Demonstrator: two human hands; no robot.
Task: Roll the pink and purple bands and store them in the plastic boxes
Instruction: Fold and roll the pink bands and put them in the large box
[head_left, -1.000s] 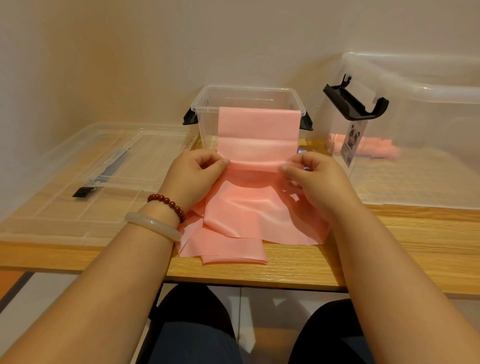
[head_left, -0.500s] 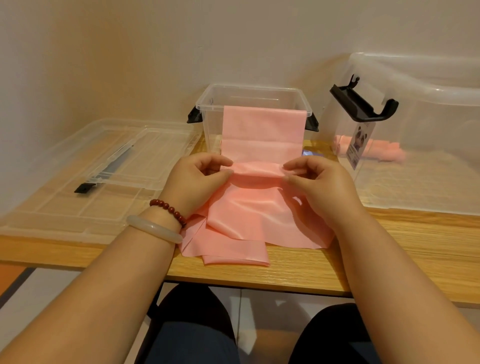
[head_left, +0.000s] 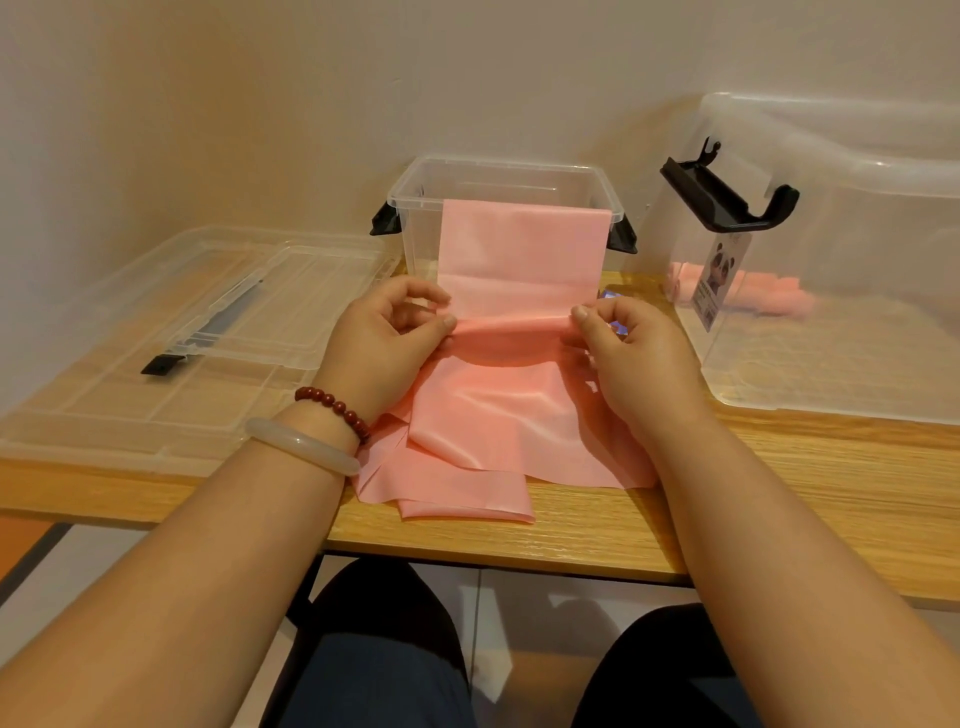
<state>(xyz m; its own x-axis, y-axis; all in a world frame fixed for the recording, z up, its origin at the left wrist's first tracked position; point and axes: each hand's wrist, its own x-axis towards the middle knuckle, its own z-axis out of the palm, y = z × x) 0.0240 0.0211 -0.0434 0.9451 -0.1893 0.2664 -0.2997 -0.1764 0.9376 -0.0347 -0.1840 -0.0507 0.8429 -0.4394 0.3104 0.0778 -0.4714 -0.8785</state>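
**Six entries on a light wood-grain table (head_left: 779, 493), listed left to right**

1. Flat clear plastic lid (head_left: 208, 332), lying at 9 o'clock from the hands. A black latch (head_left: 161, 364) sits on its near left part.

2. The left hand (head_left: 384, 343). Its thumb and forefinger pinch the left edge of the band at a fold, and the other fingers are loosely curled above. The wrist carries a dark red bead bracelet (head_left: 335, 405) and a pale, smooth bangle (head_left: 301, 447).

3. Long, thin, glossy pink band (head_left: 519, 415), at the centre.
   - The far end is draped over the near rim of the small box at 12 o'clock and hangs flat down its front wall.
   - The middle is held as a crease between the two hands.
   - The rest lies in rumpled, overlapping folds on the table toward 6 o'clock, near the table's front edge.

4. Small clear plastic box (head_left: 498, 176), upright and open-topped, with a black clip on each side. It stands at 12 o'clock, just beyond the hands.

5. The right hand (head_left: 634, 353). Its thumb and forefinger pinch the right edge of the same fold, and the remaining fingers are curled under.

6. Large clear plastic box (head_left: 857, 249) at 2 o'clock.
   - A black handle (head_left: 727, 202) is raised at its left end.
   - A panda label (head_left: 722, 280) hangs below the handle.
   - Pink rolled bands (head_left: 779, 299) show through the wall, lying on the box floor.
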